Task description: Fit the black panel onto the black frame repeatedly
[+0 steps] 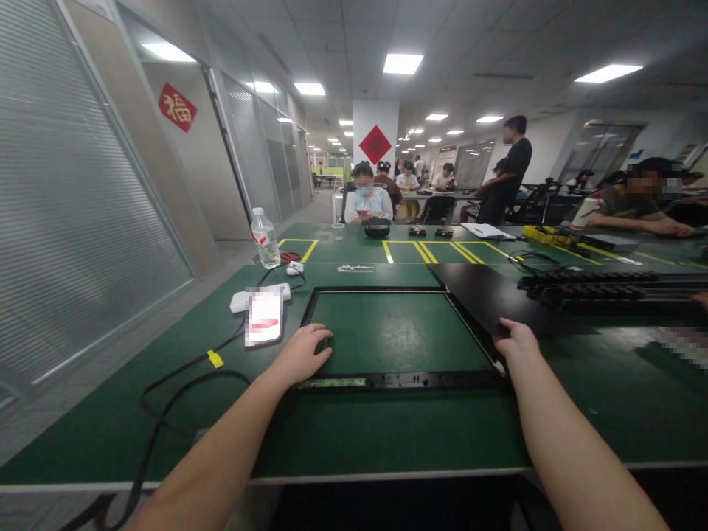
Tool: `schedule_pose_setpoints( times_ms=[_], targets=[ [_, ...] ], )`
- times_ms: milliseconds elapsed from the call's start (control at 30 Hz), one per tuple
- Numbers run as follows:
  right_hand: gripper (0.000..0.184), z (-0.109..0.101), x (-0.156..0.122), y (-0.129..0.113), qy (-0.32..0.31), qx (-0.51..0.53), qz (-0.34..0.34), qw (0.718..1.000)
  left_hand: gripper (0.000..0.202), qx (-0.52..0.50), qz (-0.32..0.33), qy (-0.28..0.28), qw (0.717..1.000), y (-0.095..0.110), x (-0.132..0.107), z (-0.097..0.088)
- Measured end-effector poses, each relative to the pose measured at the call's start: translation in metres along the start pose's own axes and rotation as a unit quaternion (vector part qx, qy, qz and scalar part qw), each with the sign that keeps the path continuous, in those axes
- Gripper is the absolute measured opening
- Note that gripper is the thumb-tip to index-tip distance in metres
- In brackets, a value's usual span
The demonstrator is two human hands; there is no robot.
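Observation:
A thin black rectangular frame [381, 290] lies flat on the green table mat [387, 435] in front of me. My left hand [303, 352] rests on the frame's left side near the front corner, fingers curled over the bar. My right hand [515, 339] grips the frame's right side near the front right corner, fingers closed on the edge. A narrow green circuit strip [332, 383] runs along the frame's front bar at the left.
A black panel [487, 295] lies right of the frame, with long black parts [608, 284] beyond it. A phone [264, 317], white charger, black cables [182, 383], mouse and water bottle [265, 237] sit at left. Several people sit or stand at the far tables.

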State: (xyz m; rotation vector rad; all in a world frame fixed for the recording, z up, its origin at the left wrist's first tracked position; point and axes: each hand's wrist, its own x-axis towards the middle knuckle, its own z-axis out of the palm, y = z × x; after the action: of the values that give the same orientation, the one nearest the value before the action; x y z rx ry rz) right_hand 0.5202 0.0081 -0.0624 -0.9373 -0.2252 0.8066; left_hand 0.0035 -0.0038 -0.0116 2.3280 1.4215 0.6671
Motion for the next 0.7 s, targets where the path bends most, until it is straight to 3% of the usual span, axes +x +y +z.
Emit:
schedule_pose_setpoints(
  times_ms=[233, 400, 700],
  targets=[
    [0.027, 0.005, -0.005, -0.002, 0.067, -0.013, 0.039, 0.997, 0.038, -0.005, 0.003, 0.006, 1.0, 0.0, -0.001, 0.0],
    [0.027, 0.012, -0.012, -0.007, 0.106, -0.007, 0.077, 0.991, 0.042, 0.041, -0.003, -0.022, 0.999, 0.005, -0.001, -0.002],
    [0.026, 0.021, -0.023, -0.016, 0.142, 0.006, 0.123, 0.982, 0.043, 0.072, -0.012, -0.039, 0.997, 0.011, -0.002, -0.005]
  ],
)
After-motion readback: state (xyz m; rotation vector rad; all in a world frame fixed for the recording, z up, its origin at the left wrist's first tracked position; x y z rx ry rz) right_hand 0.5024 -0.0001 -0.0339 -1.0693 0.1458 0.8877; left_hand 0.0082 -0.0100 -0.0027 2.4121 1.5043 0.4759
